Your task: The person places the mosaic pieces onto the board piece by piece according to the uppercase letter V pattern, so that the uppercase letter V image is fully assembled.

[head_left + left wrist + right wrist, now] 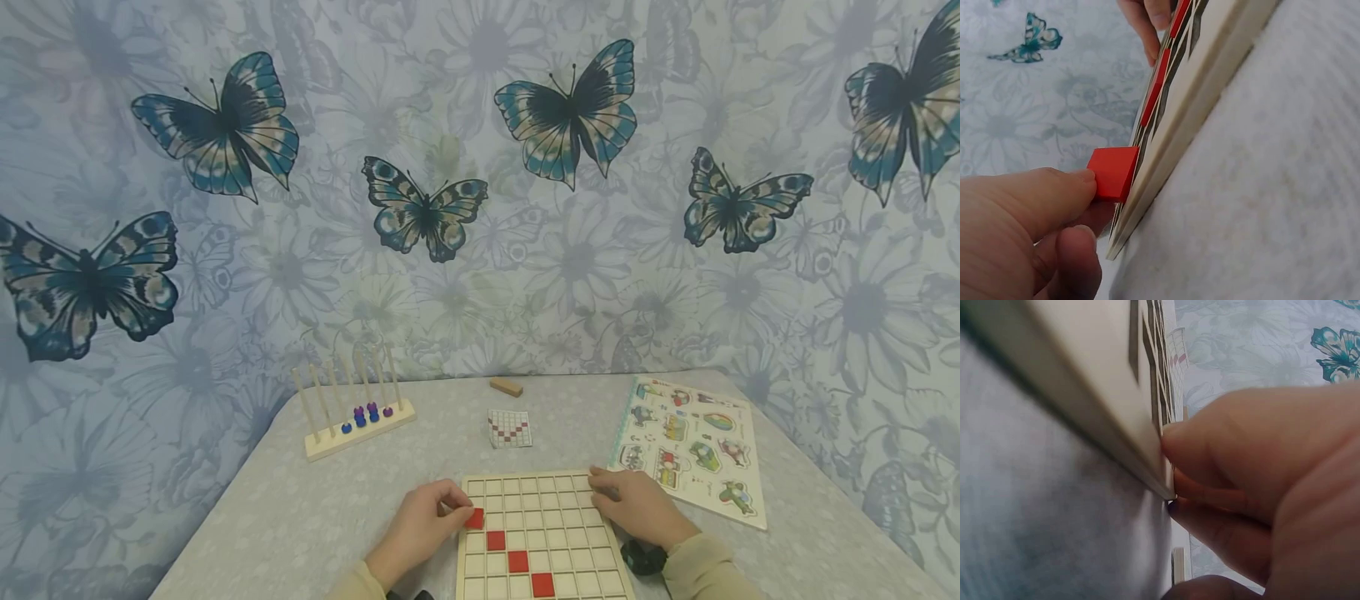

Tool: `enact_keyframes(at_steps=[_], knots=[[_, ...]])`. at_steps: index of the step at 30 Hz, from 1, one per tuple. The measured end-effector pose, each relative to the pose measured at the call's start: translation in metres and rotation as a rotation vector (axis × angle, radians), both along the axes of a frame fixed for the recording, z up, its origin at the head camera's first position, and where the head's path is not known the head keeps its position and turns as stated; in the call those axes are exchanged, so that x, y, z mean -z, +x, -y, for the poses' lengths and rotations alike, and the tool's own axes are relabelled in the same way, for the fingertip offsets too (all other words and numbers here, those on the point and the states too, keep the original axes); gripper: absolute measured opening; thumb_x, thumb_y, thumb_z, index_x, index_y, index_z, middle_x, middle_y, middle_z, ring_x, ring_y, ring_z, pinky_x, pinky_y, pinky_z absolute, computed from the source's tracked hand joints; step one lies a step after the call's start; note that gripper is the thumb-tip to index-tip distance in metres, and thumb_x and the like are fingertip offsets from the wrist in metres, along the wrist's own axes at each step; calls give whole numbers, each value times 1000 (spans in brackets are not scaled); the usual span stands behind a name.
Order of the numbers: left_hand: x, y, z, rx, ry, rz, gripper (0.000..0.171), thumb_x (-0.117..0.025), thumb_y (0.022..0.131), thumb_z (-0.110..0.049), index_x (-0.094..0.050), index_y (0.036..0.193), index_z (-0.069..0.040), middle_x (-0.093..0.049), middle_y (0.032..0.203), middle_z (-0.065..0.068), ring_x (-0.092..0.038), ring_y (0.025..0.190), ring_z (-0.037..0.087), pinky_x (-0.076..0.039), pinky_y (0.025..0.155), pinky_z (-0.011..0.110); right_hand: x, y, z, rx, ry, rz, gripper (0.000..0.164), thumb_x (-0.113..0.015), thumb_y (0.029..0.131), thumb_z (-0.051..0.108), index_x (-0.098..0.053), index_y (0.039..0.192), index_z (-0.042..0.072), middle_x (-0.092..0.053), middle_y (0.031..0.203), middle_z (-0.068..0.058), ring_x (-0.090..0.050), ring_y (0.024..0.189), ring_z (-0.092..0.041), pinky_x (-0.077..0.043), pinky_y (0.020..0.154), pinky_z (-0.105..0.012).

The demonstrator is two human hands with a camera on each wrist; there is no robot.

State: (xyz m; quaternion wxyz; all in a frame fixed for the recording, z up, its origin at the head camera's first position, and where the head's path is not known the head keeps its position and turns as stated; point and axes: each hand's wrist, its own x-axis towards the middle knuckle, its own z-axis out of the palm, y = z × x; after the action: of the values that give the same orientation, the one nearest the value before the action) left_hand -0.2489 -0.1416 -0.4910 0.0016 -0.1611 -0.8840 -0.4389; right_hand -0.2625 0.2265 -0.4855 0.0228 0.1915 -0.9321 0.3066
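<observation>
In the head view a pale wooden grid board [558,518] lies at the table's front. Three red square tiles sit in its cells in a diagonal line, the middle one being this tile [518,562]. My left hand [420,527] is at the board's left edge, pinching another red tile [1115,174] between thumb and fingers. In the left wrist view that tile stands tilted at the board's rim. At the far right corner, my right hand [641,504] holds the board's edge, the thumb [1179,440] on top and fingers beside the rim.
A wooden peg rack [322,447] with blue and purple beads stands at the back left. Behind the board lie a pattern card [510,429] and a small wooden block [506,387]. To the right is a picture puzzle board [693,433], close to my right hand.
</observation>
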Motion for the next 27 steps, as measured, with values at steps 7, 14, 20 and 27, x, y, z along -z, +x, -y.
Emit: enact_keyframes(at_steps=[7,14,20,27], knots=[[2,1,-1,-3,-4,20,11,-78,93,-31,-70,91,-23,-71,88,-12,-61,73,7,-49,63,24,1,0,0,-2,-3,3,35,-69,98,26,-72,127,8,-63,143,-9,-61,129,-39,-46,105,-59],[2,1,0,-9,-26,14,10,-78,92,-30,-70,89,-25,-71,89,-12,-61,72,6,-49,62,25,2,-1,0,-2,11,1,35,-69,98,27,-72,128,9,-63,143,-8,-60,130,-39,-45,106,-59],[2,2,0,-13,-57,-25,9,-78,91,-31,-71,88,-28,-69,86,-14,-57,69,5,-46,61,24,2,-1,0,-3,11,4,36,-69,98,28,-72,129,10,-62,145,-7,-60,131,-39,-46,105,-59],[2,2,0,-5,-79,-57,7,-79,91,-30,-73,87,-28,-69,86,-14,-57,68,2,-46,61,23,1,0,-1,-16,10,7,40,-69,99,31,-69,133,10,-61,146,-6,-59,132,-38,-45,106,-58]])
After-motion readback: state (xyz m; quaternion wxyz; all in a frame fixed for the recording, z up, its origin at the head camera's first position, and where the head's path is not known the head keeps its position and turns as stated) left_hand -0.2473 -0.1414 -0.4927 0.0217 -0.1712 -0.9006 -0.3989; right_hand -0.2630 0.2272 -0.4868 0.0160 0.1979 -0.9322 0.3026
